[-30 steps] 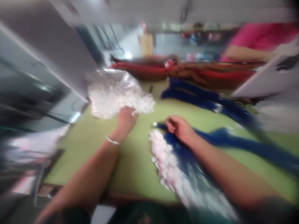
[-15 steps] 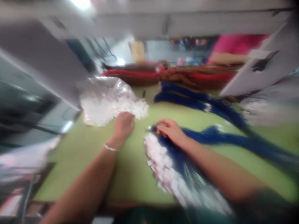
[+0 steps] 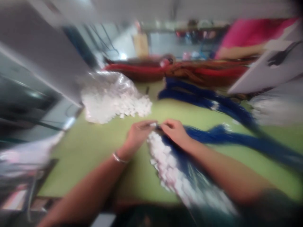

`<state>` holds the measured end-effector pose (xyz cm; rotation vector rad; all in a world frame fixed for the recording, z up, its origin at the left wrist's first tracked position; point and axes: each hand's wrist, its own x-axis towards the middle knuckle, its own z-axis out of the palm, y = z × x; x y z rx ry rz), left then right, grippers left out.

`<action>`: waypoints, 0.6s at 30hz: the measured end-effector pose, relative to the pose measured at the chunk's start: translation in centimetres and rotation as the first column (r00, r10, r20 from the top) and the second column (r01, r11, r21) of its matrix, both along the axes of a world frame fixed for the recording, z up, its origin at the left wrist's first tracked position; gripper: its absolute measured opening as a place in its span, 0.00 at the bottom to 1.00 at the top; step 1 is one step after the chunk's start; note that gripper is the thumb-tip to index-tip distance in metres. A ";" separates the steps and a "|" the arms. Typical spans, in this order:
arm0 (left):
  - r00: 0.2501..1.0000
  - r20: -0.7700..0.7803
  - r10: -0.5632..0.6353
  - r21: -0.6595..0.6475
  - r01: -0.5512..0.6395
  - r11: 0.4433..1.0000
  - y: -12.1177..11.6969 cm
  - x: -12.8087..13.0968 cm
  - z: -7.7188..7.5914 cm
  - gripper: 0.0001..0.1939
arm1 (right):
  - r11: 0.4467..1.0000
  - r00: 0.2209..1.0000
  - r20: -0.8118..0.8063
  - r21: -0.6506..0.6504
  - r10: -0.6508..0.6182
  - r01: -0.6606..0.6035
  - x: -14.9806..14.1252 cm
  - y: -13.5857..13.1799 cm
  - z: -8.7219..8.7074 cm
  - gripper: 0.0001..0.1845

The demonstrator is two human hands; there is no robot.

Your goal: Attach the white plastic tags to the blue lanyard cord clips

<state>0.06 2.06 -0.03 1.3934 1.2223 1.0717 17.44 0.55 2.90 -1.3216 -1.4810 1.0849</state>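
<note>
My left hand point(image 3: 142, 132) pinches a small white plastic piece point(image 3: 153, 125), which looks like a connector housing. Close against it, my right hand point(image 3: 174, 129) has its fingers closed on the end of a blue wire point(image 3: 159, 126). Under my right forearm lies a bundle of blue wires point(image 3: 181, 157), edged by a row of white pieces point(image 3: 165, 157) that slants toward my lap. Beyond my left hand, loose white pieces point(image 3: 139, 105) spill out of a clear plastic bag point(image 3: 113, 82). Blur hides how the white piece and the wire end meet.
More blue wire bundles point(image 3: 201, 97) stretch across the green table point(image 3: 90, 157) to the right. Red and brown bundles point(image 3: 146, 71) lie along the back. Another bag of white pieces point(image 3: 274, 107) is at the right. A person in a pink top point(image 3: 251, 37) is across the table.
My left hand has moved from the pile of white pieces toward my right hand, bringing one white piece to the wire end. My right hand has stayed near the same spot.
</note>
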 end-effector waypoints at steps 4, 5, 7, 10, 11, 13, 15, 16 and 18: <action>0.999 -0.001 -0.043 0.017 0.043 0.999 -0.3 0.0 0.1 0.16 | 0.999 0.998 0.062 0.052 -0.012 0.008 -0.2 -0.1 -0.3 0.11; 0.998 0.000 -0.058 0.029 0.058 0.998 -0.4 0.0 0.2 0.15 | 0.999 0.998 0.069 0.053 -0.010 0.006 -0.2 -0.1 -0.3 0.11; 0.997 0.007 -0.072 0.037 0.071 0.997 -0.5 -0.1 0.4 0.15 | 0.998 0.997 0.071 0.055 -0.007 0.003 -0.2 -0.1 -0.3 0.11; 0.996 0.028 -0.084 -0.007 0.084 0.996 -0.5 -0.2 0.5 0.16 | 0.998 0.999 0.052 0.056 -0.009 0.006 -0.1 -0.2 -0.3 0.11; 0.996 0.033 -0.089 -0.019 0.089 0.996 -0.5 -0.2 0.5 0.17 | 0.998 0.999 0.047 0.056 -0.007 0.005 -0.1 -0.1 -0.4 0.11; 0.995 0.013 -0.097 -0.016 0.097 0.995 -0.5 -0.2 0.6 0.16 | 0.998 0.999 0.046 0.057 -0.005 0.002 0.0 -0.1 -0.4 0.11; 0.995 -0.021 -0.094 0.014 0.094 0.995 -0.5 -0.3 0.6 0.16 | 0.998 0.998 0.056 0.057 -0.008 0.004 0.0 -0.1 -0.5 0.10; 0.995 -0.034 -0.096 0.029 0.097 0.995 -0.5 -0.3 0.6 0.16 | 0.998 0.998 0.062 0.058 -0.012 0.008 0.0 -0.1 -0.5 0.10; 0.994 -0.033 -0.104 0.043 0.106 0.993 -0.5 -0.2 0.6 0.17 | 0.998 0.997 0.075 0.062 -0.019 0.014 0.1 -0.1 -0.5 0.10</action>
